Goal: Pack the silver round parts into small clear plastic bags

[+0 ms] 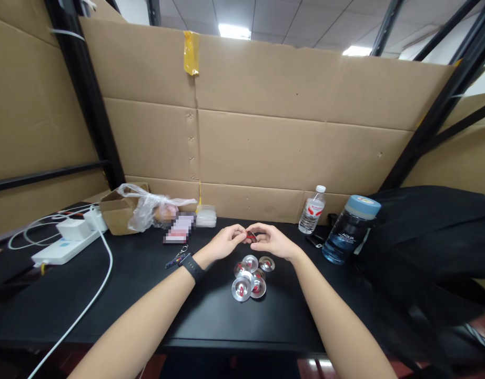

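black table [211, 323], as i see it; dark bag [432, 247] at three o'clock, cut off; left hand [227, 239] and right hand [272, 241], near centre; at six o'clock from them, metal discs [241, 289], some partly covered; between both hands' clamped fingertips, one red-marked disc [251, 237], mostly hidden.

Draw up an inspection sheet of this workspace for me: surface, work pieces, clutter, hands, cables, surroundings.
Surface: black tabletop, no spills seen.
Work pieces: shiny metal discs with red parts, clustered, some overlapping; one red-marked piece held beyond them.
Clutter: clear bottle, blue-lidded bottle and black bag at right; cardboard box and plastic bag at back left.
Hands: left hand and right hand meet at the red-marked piece.
Cables: white cable curves from the power strip toward the front.
Surroundings: cardboard panels, black posts.
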The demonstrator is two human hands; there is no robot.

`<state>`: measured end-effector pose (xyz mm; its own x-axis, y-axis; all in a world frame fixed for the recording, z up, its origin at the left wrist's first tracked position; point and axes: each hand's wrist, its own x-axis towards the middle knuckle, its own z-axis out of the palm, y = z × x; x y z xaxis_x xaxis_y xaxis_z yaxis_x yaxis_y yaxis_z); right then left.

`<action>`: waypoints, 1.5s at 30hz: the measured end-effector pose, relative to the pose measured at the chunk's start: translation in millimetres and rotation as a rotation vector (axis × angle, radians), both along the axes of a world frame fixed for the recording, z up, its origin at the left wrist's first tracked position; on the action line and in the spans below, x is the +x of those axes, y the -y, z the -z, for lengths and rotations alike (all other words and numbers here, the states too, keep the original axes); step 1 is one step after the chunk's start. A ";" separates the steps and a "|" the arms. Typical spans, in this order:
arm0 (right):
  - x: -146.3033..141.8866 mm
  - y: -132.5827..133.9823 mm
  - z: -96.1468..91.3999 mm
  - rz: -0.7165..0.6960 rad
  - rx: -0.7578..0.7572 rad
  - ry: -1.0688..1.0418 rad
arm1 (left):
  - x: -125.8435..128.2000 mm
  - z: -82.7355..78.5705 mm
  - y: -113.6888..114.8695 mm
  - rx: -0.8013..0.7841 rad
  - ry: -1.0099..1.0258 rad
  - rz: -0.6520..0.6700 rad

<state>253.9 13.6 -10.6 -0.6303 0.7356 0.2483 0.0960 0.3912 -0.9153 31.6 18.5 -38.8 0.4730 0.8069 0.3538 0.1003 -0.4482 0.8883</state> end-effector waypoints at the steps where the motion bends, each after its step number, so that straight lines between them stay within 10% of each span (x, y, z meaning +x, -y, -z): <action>1: 4.3 -2.2 0.0 0.021 0.021 0.042 | -3.3 -1.6 0.1 0.058 -0.072 -0.043; 6: 43.2 -24.8 5.2 0.414 0.343 0.475 | -33.5 -11.5 -5.7 0.443 -0.611 -0.372; 11: 87.4 -42.5 13.1 0.604 0.370 0.732 | -60.8 -10.2 -19.1 0.462 -0.845 -0.399; 21: 93.2 -52.6 31.2 0.534 0.235 0.788 | -5.7 -13.8 17.7 0.547 -0.646 0.069; 32: 50.7 -30.4 11.8 0.353 0.404 0.662 | 14.7 -5.4 32.7 0.547 -0.867 -0.097; 39: 19.1 -13.2 9.3 0.017 0.206 0.481 | 14.9 4.3 25.3 0.494 -0.791 -0.144; 45: -13.8 -8.8 24.6 0.079 0.049 0.063 | 0.7 -2.7 9.9 0.389 -0.499 -0.209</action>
